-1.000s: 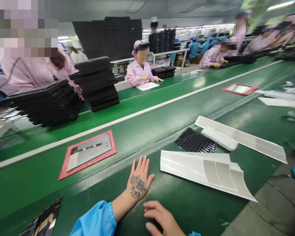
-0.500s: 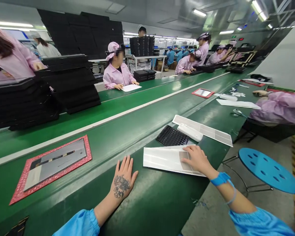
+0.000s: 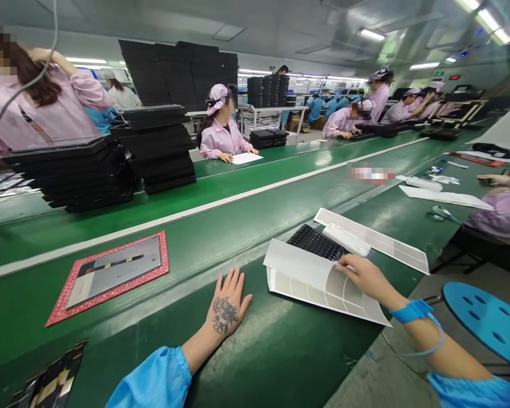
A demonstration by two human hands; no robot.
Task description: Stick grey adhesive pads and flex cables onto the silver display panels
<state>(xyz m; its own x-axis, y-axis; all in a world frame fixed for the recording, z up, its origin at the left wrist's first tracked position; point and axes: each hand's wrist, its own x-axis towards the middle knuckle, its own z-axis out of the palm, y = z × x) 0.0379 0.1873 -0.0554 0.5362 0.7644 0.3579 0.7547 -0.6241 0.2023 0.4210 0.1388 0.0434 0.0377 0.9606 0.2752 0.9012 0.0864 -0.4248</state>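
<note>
Touching the white sheet (image 3: 312,280) with your right hand (image 3: 361,275), fingers together, pinch unclear; spread left hand (image 3: 228,303) lies farther off, on the conveyor belt (image 3: 272,368).

Curved sheet (image 3: 312,283), 12 o'clock: matt white, smooth. Tray (image 3: 314,242): glossy black moulded plastic. Conveyor belt (image 3: 255,362): smooth, glossy green. Stool seat (image 3: 488,323), 4 o'clock: smooth blue plastic.

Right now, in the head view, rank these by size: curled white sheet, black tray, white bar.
1. Curled white sheet
2. Black tray and white bar: they look alike, and the tray is partly hidden, so I won't rank them.
</note>
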